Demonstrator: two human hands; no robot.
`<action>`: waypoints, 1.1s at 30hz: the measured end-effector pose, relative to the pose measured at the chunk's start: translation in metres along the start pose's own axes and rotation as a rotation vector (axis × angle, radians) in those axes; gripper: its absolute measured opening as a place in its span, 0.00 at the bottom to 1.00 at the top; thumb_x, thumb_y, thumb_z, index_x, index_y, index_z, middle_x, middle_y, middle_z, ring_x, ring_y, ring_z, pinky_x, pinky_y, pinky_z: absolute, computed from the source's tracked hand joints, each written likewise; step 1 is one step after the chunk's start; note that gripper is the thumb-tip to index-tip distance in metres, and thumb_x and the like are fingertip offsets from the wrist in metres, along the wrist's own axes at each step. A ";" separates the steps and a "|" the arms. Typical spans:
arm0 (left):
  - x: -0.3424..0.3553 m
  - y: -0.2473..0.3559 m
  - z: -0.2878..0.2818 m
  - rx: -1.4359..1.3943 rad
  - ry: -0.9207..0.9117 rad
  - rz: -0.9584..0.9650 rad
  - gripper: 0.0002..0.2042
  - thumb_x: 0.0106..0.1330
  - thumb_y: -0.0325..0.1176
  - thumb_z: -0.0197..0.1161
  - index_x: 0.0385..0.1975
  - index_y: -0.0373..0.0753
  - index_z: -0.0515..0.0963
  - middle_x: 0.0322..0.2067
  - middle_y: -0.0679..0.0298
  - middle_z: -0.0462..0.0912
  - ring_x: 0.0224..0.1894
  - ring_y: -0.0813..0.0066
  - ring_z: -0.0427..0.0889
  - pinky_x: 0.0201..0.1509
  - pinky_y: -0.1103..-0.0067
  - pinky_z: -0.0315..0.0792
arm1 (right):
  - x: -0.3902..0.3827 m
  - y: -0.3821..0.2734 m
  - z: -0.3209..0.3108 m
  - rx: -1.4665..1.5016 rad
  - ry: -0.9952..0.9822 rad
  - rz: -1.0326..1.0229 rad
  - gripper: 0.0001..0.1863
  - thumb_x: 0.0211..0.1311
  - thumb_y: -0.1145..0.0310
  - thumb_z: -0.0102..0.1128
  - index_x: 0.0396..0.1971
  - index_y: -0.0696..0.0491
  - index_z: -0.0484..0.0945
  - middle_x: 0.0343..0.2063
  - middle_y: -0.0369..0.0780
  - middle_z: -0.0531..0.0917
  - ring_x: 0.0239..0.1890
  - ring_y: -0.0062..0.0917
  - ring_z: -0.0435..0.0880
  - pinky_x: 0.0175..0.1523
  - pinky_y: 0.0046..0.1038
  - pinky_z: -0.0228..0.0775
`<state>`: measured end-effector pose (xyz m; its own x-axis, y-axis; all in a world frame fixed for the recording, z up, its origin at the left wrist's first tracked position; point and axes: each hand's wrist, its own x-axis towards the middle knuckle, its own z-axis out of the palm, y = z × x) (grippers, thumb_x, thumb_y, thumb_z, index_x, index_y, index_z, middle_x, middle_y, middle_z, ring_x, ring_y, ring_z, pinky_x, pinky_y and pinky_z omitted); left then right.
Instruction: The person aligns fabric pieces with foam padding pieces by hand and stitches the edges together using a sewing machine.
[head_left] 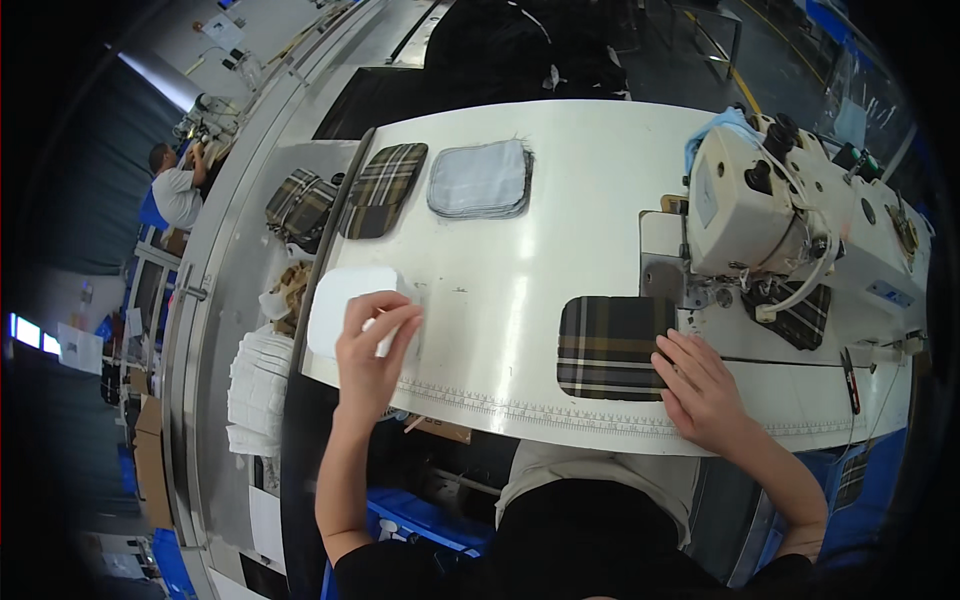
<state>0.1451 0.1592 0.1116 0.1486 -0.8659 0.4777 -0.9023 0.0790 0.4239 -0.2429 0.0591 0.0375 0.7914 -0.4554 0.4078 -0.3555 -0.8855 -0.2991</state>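
Left fingertips and thumb of the left hand [368,350] are bunching over the white pad [335,305]; cannot tell if gripping. Right hand [705,395] is spreading unclenched fingers on the plaid cloth [608,345], which is lying beside the sewing machine [740,215].

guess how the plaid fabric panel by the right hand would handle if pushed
The plaid fabric panel is probably light since it looks thin. It may slide easily on the glossy white table. Lying flat, it seems unlikely to roll or tip.
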 end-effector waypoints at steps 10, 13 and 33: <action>-0.014 -0.075 -0.048 0.066 -0.243 -0.068 0.07 0.57 0.20 0.68 0.34 0.33 0.81 0.36 0.62 0.82 0.33 0.70 0.83 0.40 0.77 0.78 | 0.102 -0.032 0.049 0.139 0.012 -0.440 0.20 0.53 0.69 0.69 0.45 0.63 0.80 0.46 0.43 0.79 0.49 0.34 0.80 0.53 0.35 0.73; -0.009 -0.081 -0.048 -0.109 -0.219 -0.166 0.05 0.58 0.19 0.65 0.33 0.33 0.80 0.35 0.63 0.83 0.31 0.77 0.81 0.38 0.81 0.76 | 0.158 -0.053 0.075 0.166 0.029 -0.529 0.23 0.56 0.66 0.67 0.50 0.63 0.77 0.50 0.45 0.78 0.54 0.35 0.78 0.60 0.36 0.70; -0.019 0.012 0.006 -0.295 -0.286 0.131 0.16 0.62 0.26 0.66 0.49 0.34 0.74 0.58 0.55 0.77 0.62 0.54 0.73 0.65 0.66 0.69 | 0.159 -0.092 0.073 2.016 -0.249 0.847 0.19 0.74 0.63 0.54 0.56 0.61 0.74 0.52 0.46 0.80 0.54 0.26 0.80 0.58 0.32 0.74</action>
<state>0.1286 0.1740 0.1030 -0.1155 -0.9379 0.3272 -0.7453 0.2996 0.5956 -0.0479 0.0749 0.0668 0.8610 -0.4090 -0.3023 0.1599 0.7819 -0.6025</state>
